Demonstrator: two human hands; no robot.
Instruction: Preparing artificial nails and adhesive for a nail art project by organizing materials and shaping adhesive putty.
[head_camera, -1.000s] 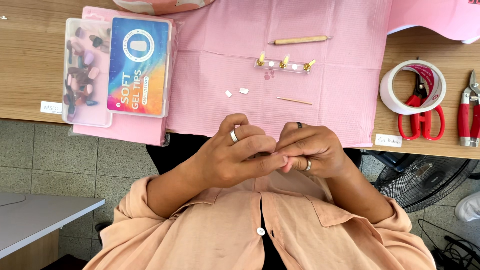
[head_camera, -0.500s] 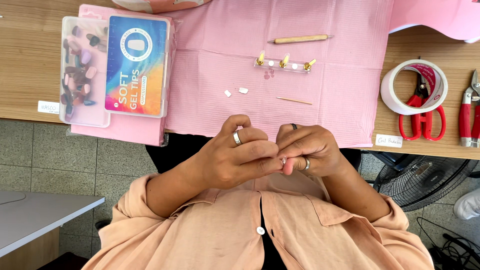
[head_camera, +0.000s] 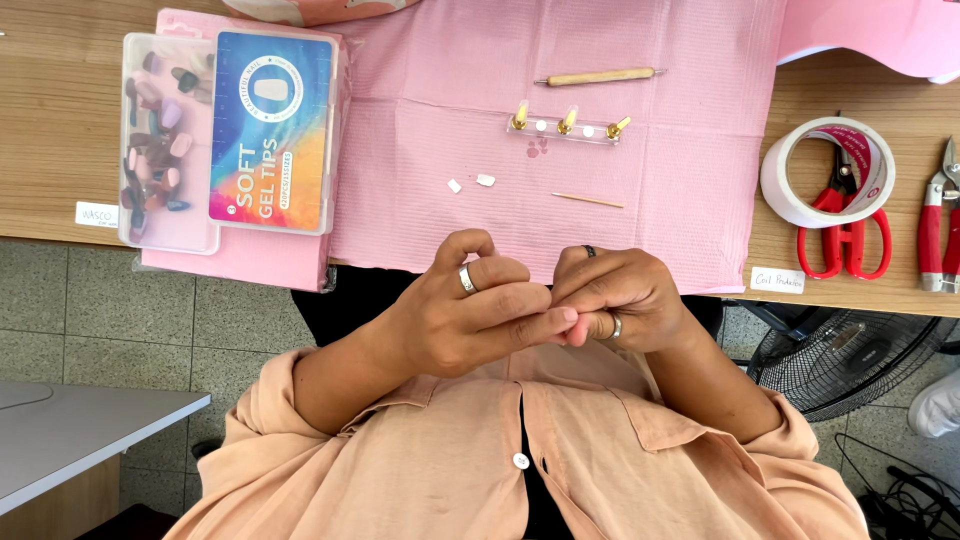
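Note:
My left hand, with a silver ring, and my right hand, with a dark ring and a silver ring, meet in front of my chest, just below the table edge. The right hand's fingers curl around the left hand's fingertips. Whether something small is pinched between them is hidden. On the pink mat above lie two small white nail tips, a thin wooden stick and a clear holder with three gold-based stands.
A clear box of coloured nail tips and a colourful flat box sit at the left. A wooden-handled tool lies further back. Tape roll, red scissors and red pliers lie right. A fan stands below.
Both hands stay pressed together at my chest; the fingers shift only slightly.

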